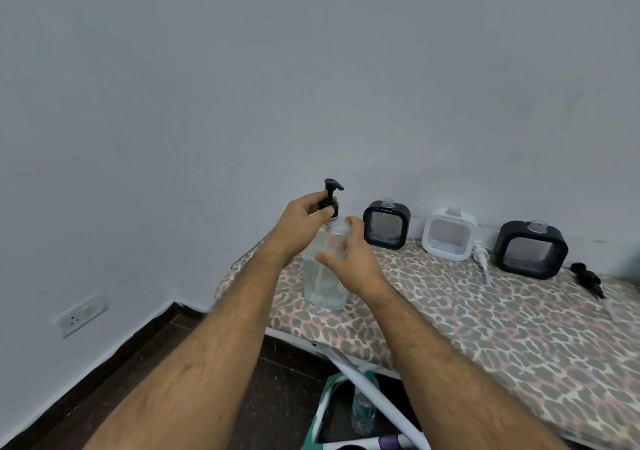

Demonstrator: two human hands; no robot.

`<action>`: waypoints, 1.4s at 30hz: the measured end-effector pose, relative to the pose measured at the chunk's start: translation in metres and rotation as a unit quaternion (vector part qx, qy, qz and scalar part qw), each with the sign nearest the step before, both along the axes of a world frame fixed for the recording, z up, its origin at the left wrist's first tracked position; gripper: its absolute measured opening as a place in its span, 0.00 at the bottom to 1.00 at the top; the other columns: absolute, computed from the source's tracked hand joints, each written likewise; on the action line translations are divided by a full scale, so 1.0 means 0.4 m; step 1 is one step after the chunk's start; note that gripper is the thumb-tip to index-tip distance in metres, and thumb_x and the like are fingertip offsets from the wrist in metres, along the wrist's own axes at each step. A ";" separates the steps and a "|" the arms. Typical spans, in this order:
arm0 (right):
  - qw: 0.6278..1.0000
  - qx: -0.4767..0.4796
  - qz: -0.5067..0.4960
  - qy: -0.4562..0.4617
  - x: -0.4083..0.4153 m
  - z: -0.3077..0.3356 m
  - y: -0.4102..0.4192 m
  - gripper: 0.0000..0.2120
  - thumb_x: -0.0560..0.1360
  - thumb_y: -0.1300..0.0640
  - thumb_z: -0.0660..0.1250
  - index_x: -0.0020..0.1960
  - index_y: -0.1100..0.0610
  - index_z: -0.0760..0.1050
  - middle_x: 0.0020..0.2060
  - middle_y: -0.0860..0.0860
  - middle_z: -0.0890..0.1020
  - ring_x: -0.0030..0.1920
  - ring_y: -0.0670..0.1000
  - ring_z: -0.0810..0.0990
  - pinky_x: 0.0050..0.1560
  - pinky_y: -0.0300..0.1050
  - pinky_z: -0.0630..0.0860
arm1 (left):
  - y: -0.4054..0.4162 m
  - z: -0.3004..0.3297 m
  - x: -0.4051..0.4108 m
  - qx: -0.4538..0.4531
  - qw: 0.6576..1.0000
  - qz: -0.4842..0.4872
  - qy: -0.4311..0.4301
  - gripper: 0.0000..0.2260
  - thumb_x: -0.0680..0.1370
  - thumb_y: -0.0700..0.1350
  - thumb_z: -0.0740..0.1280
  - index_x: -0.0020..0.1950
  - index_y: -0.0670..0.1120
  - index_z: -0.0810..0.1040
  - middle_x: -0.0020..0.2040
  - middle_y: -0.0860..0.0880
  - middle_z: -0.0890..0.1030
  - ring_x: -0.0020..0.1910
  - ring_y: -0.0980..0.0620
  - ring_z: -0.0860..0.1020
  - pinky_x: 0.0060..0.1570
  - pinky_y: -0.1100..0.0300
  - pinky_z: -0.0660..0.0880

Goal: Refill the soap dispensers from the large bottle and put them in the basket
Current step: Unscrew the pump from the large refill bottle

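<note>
Large clear bottle (325,269) upright at left end of leopard-print bench (485,314) | left hand (304,224) pinching black pump collar (329,206) | right hand (349,259) wrapped round bottle body | three square dispensers along wall — black (386,224), white (449,234), black (531,249) — pumps off | basket (332,411) on floor below.

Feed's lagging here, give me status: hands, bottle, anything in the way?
Left hand on the pump collar. Right hand steadying the large bottle, upright on the board. Three dispensers open, untouched. Nothing in the way.
</note>
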State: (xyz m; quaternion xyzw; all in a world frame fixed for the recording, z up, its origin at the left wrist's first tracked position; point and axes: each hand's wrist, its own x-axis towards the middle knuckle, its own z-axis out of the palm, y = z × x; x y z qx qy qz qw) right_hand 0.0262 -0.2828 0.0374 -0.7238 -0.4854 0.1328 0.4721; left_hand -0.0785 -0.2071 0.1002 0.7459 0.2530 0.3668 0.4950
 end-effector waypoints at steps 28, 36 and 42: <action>0.999 -0.009 0.048 -0.019 0.017 0.008 -0.012 0.45 0.75 0.51 0.73 0.79 0.52 0.46 0.73 0.53 0.68 0.69 0.52 0.71 0.66 0.51 0.73 | -0.008 0.011 0.044 0.060 0.996 0.054 0.043 0.17 0.76 0.46 0.73 0.62 0.44 0.75 0.57 0.51 0.79 0.57 0.50 0.79 0.54 0.57 0.77; 0.999 -0.019 0.043 -0.003 0.021 0.008 -0.011 0.44 0.74 0.51 0.74 0.78 0.51 0.47 0.68 0.54 0.72 0.66 0.53 0.74 0.63 0.52 0.76 | 0.020 -0.008 -0.014 -0.006 1.000 0.014 0.014 0.20 0.81 0.40 0.65 0.73 0.43 0.70 0.66 0.49 0.78 0.65 0.57 0.75 0.68 0.59 0.67; 0.998 -0.032 0.044 -0.008 0.019 0.019 -0.013 0.45 0.74 0.52 0.74 0.79 0.51 0.46 0.72 0.54 0.69 0.69 0.53 0.72 0.65 0.54 0.74 | 0.030 -0.009 -0.006 0.004 0.999 0.048 0.009 0.25 0.76 0.42 0.73 0.72 0.42 0.72 0.54 0.50 0.81 0.59 0.53 0.79 0.66 0.56 0.71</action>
